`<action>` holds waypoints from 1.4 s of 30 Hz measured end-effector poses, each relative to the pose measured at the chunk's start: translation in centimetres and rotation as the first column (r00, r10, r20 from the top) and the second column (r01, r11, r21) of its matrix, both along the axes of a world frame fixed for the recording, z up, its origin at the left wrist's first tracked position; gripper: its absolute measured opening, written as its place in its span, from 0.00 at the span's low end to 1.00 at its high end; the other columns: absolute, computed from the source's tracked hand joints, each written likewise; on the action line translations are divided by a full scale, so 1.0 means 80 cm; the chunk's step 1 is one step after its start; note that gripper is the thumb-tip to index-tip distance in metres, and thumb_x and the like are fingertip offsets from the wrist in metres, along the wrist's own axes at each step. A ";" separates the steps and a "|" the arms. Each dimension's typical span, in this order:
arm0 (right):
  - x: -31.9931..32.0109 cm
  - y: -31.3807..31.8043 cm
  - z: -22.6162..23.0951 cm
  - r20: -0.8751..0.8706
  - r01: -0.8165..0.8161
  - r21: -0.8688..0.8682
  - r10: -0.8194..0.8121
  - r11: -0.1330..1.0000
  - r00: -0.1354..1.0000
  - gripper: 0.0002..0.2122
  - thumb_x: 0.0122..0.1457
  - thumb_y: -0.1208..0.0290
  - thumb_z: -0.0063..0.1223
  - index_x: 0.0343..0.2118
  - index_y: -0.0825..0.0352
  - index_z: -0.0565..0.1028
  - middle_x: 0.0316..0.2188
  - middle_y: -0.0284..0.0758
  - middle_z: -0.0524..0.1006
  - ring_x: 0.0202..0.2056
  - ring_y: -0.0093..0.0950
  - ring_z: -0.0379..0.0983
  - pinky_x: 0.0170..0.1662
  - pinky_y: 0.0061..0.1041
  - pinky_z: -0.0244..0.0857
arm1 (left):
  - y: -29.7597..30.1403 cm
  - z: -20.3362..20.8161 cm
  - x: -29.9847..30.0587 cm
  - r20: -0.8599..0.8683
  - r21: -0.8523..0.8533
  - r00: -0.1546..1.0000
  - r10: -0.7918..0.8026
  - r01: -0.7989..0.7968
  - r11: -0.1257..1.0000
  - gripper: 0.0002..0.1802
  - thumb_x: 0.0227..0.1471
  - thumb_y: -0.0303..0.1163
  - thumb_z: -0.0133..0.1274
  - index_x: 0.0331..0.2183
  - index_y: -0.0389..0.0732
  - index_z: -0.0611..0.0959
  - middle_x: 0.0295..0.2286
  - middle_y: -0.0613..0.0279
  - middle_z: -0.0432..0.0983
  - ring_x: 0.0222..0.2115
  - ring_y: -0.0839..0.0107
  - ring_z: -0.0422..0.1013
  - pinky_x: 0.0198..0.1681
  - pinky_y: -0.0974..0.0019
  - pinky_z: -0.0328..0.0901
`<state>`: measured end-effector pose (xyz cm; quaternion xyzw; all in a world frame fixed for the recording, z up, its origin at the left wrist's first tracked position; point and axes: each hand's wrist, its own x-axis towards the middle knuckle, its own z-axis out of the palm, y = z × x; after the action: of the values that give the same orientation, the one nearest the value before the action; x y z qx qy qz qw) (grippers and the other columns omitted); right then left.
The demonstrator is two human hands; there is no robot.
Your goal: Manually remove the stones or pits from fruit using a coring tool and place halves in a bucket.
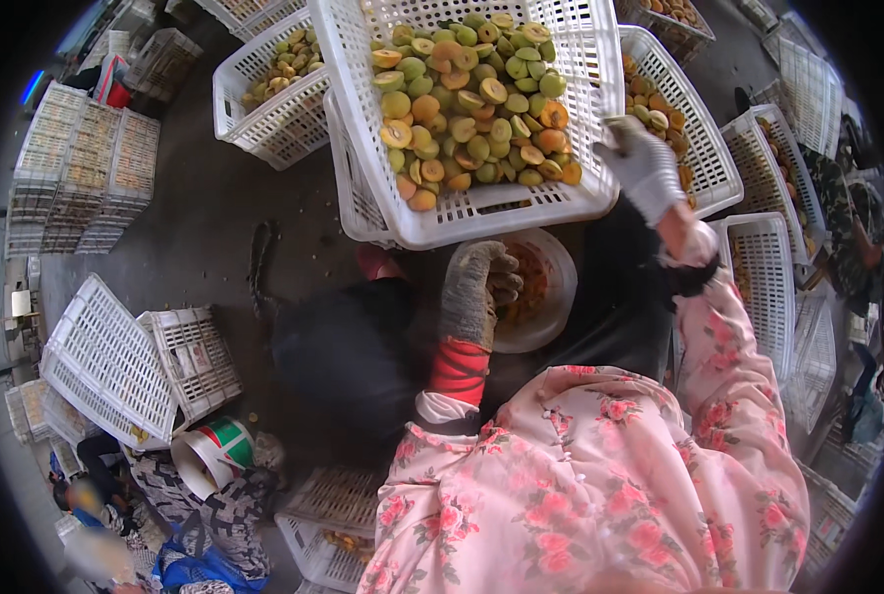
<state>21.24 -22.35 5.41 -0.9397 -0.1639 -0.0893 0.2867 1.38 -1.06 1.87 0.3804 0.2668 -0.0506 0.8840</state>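
A white plastic crate (491,230) of halved and whole green-orange fruit (481,99), which look like apricots or plums, stands tilted in front of me. My right hand (640,163), in a whitish glove, is at its right rim with thumb and fingers apart; I see nothing held there. My left hand (481,287), in a dirty grey glove, is over the left side of a white bucket (563,297). Its fingers are curled, and whatever they may hold is hidden. Orange fruit pieces (529,287) lie inside the bucket, between my dark-clothed legs.
Fruit-filled crates stand to the right (724,183) and far left (278,139). Crate stacks (80,178) line the left side. Leaning crates (110,361) and a tipped white-green-red bucket (204,457) are at lower left. Another person (848,218) is at the right edge.
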 end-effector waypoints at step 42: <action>-0.218 0.107 0.007 -0.503 -0.520 -0.165 0.382 0.838 0.776 0.21 0.46 0.70 0.55 0.43 0.69 0.64 0.23 0.46 0.74 0.27 0.46 0.73 0.28 0.40 0.67 | 0.001 0.001 -0.010 0.282 0.106 0.921 0.267 -0.307 0.946 0.18 0.54 0.47 0.48 0.33 0.40 0.74 0.24 0.60 0.70 0.27 0.69 0.67 0.34 0.68 0.64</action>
<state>3.79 -13.75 5.99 -0.8979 -0.3274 0.2281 0.1861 0.61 -1.01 1.95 0.4051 0.2028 0.1510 0.8786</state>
